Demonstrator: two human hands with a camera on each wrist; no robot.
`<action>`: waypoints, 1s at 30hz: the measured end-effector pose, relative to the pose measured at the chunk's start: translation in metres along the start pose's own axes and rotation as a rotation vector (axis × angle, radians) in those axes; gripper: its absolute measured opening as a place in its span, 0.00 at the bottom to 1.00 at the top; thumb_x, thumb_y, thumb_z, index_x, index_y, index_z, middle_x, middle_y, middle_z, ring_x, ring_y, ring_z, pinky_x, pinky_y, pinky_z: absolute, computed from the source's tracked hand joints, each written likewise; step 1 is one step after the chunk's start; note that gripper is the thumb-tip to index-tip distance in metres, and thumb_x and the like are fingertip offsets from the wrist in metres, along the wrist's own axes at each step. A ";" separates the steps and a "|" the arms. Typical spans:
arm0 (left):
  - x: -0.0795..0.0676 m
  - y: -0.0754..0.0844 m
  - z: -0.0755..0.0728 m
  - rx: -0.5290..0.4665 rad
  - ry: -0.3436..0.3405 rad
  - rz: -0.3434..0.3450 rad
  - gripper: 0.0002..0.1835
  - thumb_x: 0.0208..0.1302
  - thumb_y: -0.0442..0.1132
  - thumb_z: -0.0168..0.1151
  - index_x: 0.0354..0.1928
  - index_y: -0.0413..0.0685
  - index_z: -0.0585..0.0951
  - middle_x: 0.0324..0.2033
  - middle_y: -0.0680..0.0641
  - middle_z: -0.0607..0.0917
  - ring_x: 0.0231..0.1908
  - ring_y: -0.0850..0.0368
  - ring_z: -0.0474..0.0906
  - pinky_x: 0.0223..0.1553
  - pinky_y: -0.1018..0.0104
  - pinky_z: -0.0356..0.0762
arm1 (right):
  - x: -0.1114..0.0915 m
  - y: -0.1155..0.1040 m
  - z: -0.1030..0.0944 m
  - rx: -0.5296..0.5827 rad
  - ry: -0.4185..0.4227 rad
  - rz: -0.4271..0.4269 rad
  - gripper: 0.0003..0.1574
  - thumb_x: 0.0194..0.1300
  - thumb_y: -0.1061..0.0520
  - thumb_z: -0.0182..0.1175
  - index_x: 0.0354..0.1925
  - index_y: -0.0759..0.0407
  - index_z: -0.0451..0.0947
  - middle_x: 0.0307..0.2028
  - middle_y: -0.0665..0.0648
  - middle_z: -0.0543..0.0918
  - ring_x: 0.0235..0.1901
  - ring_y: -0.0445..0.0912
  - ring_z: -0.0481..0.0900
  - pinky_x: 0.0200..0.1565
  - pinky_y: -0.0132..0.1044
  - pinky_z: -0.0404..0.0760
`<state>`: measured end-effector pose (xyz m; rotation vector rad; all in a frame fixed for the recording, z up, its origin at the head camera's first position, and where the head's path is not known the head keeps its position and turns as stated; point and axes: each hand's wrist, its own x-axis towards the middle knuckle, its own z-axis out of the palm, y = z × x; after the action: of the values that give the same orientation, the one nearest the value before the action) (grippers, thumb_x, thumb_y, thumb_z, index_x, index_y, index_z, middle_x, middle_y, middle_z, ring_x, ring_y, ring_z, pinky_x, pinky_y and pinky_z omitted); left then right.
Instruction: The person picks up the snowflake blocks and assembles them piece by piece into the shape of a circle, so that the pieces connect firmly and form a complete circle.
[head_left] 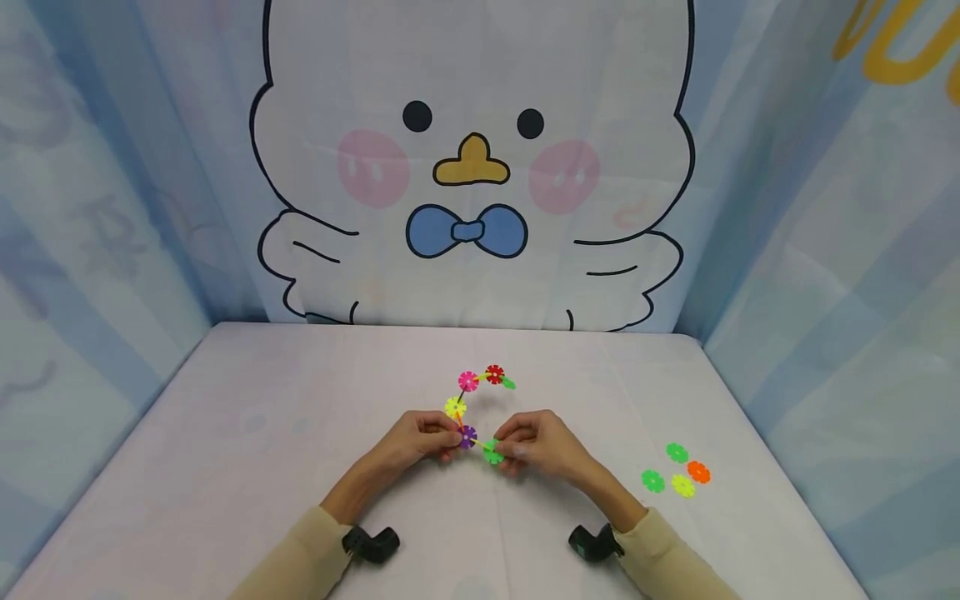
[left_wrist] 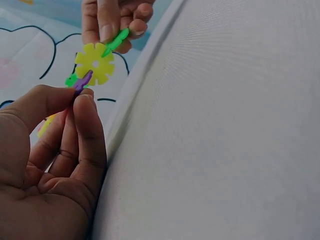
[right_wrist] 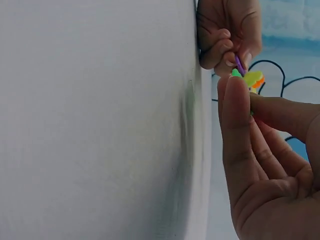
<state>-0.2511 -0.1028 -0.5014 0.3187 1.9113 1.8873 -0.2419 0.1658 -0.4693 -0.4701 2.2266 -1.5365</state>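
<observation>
A curved chain of slotted plastic snowflake discs is held up between both hands over the table. My left hand (head_left: 422, 435) pinches the purple disc (head_left: 468, 437) between thumb and fingertips. At the chain's near end, my right hand (head_left: 543, 446) pinches a green disc (head_left: 492, 452). A yellow disc (left_wrist: 95, 64) joins these two, seen flat in the left wrist view and nearly edge-on in the head view. Beyond the left hand the chain curves up through a yellow disc (head_left: 455, 407), a pink disc (head_left: 468, 381) and a red disc (head_left: 494, 374). Fingers partly cover the pinched discs.
Several loose discs lie on the white table (head_left: 262, 467) at the right: two green, an orange disc (head_left: 698, 472) and a yellow disc (head_left: 683, 486). A printed cloth (head_left: 472, 283) hangs behind the table's far edge, with curtains at both sides.
</observation>
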 end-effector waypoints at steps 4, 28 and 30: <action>0.001 0.000 0.000 -0.003 -0.002 0.007 0.10 0.72 0.36 0.68 0.46 0.34 0.84 0.29 0.54 0.87 0.29 0.62 0.81 0.36 0.73 0.84 | -0.002 -0.002 -0.004 -0.093 -0.014 -0.013 0.10 0.70 0.64 0.67 0.47 0.70 0.83 0.34 0.67 0.90 0.26 0.45 0.86 0.28 0.37 0.88; -0.003 0.007 0.027 -0.035 -0.087 -0.058 0.15 0.73 0.35 0.68 0.52 0.29 0.84 0.34 0.46 0.92 0.31 0.61 0.87 0.36 0.66 0.91 | -0.003 -0.004 0.007 -0.078 0.084 -0.003 0.13 0.70 0.57 0.71 0.42 0.68 0.83 0.32 0.66 0.92 0.20 0.43 0.84 0.22 0.35 0.83; -0.003 0.006 0.028 -0.032 -0.071 -0.067 0.15 0.73 0.36 0.68 0.52 0.29 0.84 0.32 0.47 0.92 0.31 0.61 0.87 0.36 0.66 0.91 | -0.003 -0.003 0.009 -0.087 0.083 -0.010 0.12 0.70 0.56 0.71 0.41 0.66 0.84 0.31 0.65 0.92 0.20 0.44 0.84 0.22 0.35 0.83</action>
<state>-0.2364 -0.0792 -0.4941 0.3040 1.8207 1.8369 -0.2346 0.1594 -0.4684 -0.4502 2.3655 -1.4944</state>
